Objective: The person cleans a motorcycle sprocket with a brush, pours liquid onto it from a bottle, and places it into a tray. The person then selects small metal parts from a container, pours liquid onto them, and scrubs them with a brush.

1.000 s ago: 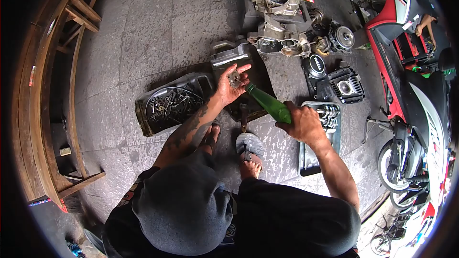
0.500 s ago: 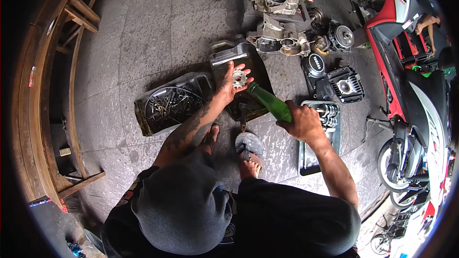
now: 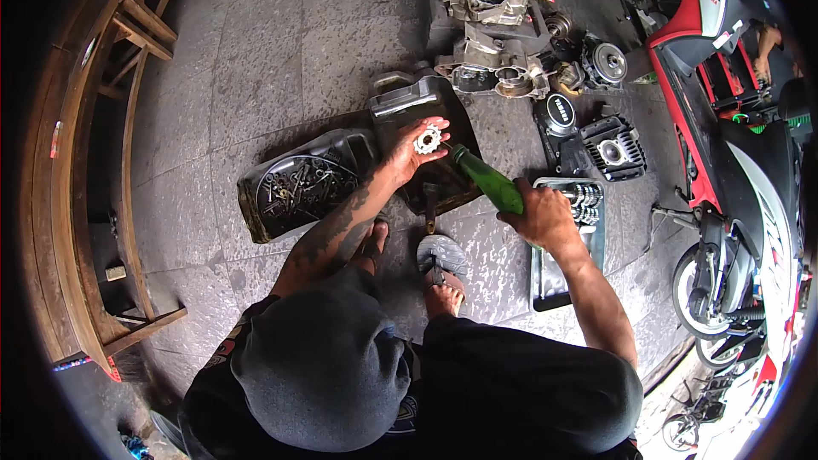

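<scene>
Green bottle (image 3: 490,184): glass-like and slim, tilted, neck up and toward the left hand (image 3: 412,156), mouth just beside its fingertips.
Right hand (image 3: 544,220): clenched round the wide lower end of the green bottle.
Left hand: palm up, grasping the toothed gear between thumb and fingers, other fingers partly extended.
Toothed gear (image 3: 427,140): pale metal, round, hole in centre, face up in the left hand, above the middle pan (image 3: 453,112).
Middle pan: dark, on the floor (image 3: 256,85), under the left hand. Handled tool (image 3: 430,215) at its near edge; working end too dark to read.
Bolt pan (image 3: 248,209): dark, left of the middle pan, holds a heap of bolts and small metal parts.
Right tray (image 3: 547,276): holds shafts with stacked gears (image 3: 584,203) at the far end, partly behind the right hand.
Castings: two metal engine cases (image 3: 494,68) beyond the middle pan, one farther out than the other. Round engine part (image 3: 607,63) to their right.
Black cover (image 3: 559,115): YAMAHA lettering, beside the finned block (image 3: 613,150).
Feet: sandal (image 3: 441,257) under the right foot, near side of the middle pan.
Sides: wooden bench (image 3: 85,204) far left; red and white motorcycle (image 3: 673,60) far right, another person's hand (image 3: 765,53) beside it.
</scene>
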`<state>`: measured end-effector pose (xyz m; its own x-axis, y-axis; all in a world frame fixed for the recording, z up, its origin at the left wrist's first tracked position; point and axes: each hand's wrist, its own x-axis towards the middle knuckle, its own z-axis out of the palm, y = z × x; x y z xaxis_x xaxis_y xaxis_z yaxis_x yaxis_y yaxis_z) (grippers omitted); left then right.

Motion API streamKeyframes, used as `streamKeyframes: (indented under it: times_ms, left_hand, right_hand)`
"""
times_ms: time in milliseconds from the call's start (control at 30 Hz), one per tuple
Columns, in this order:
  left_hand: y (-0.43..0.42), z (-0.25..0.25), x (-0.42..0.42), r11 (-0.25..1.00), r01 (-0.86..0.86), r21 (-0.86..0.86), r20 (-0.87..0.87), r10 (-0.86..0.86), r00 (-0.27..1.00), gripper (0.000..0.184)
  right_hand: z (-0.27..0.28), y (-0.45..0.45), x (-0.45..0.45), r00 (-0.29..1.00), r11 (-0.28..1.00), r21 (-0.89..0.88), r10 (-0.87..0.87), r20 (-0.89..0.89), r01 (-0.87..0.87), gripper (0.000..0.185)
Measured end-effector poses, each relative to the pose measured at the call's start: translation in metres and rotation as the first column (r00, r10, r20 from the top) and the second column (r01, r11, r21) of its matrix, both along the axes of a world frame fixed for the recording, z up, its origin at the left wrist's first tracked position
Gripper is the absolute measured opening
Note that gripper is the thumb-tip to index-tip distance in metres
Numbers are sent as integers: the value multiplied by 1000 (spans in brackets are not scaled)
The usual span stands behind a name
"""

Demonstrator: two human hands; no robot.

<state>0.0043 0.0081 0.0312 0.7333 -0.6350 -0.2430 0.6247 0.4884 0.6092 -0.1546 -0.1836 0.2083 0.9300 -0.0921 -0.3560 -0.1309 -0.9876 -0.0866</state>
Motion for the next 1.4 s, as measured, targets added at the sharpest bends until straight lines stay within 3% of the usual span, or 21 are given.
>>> streamKeyframes:
  times_ms: [133,400,533,600,767,867,1000,1067,1200,1300,1400]
  left_hand:
    - [-1,-1,2,998,10,60,-6,-10,1000,43]
    - [-3,-5,3,983,-62,175,166,32,986,50]
    - [1,2,0,996,1,84,102,-10,995,51]
    - [4,6,-1,998,55,30,-55,-53,997,43]
    - [-2,-4,-3,999,29,-26,-94,-32,995,17]
    - [-4,-5,-3,983,-33,178,-39,41,998,24]
    - [0,0,-3,978,42,203,64,-57,996,25]
    - [-2,3,-5,920,9,392,189,-90,978,28]
    - [-2,-2,-5,936,-66,345,139,19,990,31]
    - [1,1,-2,919,42,393,124,-98,987,32]
    - [-3,-5,-2,887,-84,455,258,-40,965,27]
  right_hand:
    - [-4,-2,0,1000,1000,6,10,-8,-10,48]
    - [-2,5,-2,999,999,38,23,-31,-22,49]
    - [-6,5,-4,1000,999,18,29,5,-29,51]
    - [-9,6,-4,999,997,61,47,-3,-47,52]
    - [0,5,-2,999,997,75,-31,-14,32,51]
    - [-7,-3,-4,999,998,55,-41,-5,41,52]
    - [-8,2,-10,998,995,82,-61,-10,62,55]
    - [-9,3,-8,996,992,91,-81,-42,84,56]
    - [-11,0,-9,996,990,110,-82,-17,83,56]
    - [-13,-3,-11,996,989,113,-93,4,92,55]
    - [-15,2,-14,997,989,122,-79,9,78,53]
